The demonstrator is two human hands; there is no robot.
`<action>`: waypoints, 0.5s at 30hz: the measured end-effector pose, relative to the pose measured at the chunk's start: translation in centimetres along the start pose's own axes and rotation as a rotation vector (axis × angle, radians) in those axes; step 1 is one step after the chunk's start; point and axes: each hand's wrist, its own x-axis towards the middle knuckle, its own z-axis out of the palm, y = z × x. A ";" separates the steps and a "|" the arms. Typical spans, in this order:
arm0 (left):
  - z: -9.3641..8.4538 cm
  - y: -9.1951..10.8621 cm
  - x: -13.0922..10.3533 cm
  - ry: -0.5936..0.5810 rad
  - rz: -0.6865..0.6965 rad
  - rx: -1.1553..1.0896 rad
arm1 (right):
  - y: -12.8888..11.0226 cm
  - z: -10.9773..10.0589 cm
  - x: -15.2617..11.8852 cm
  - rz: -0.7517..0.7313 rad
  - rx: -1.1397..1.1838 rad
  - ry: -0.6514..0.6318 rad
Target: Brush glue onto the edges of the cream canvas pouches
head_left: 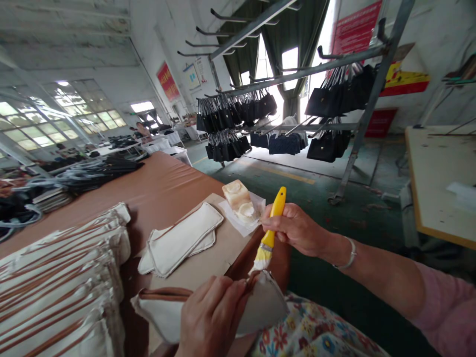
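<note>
My right hand (293, 228) grips a yellow-handled paintbrush (278, 206), its pale bristles pointing down and coated in something white. The bristle tips meet the brown edge of a white fabric pouch piece (159, 317). Closed around that piece is my left hand (211, 312), with its fingers pinching the brown-trimmed rim near the brush. Just beyond the brush stands a pale block-like container (237, 193) with white paste at its near end, resting on a translucent sheet (256, 201). Two flat white fabric pieces (186, 240) overlap on a cardboard sheet (219, 270) left of it.
Rows of stacked white pouch pieces with brown trim (63, 282) cover the left of the brown table (167, 173). Behind the table, a metal rack (297, 74) carries dark handbags (219, 116). Another worktable (442, 178) stands at right.
</note>
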 end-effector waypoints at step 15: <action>-1.8 -2.0 3.6 -0.335 -0.408 -0.447 | -0.7 -1.4 -0.3 0.053 0.335 0.105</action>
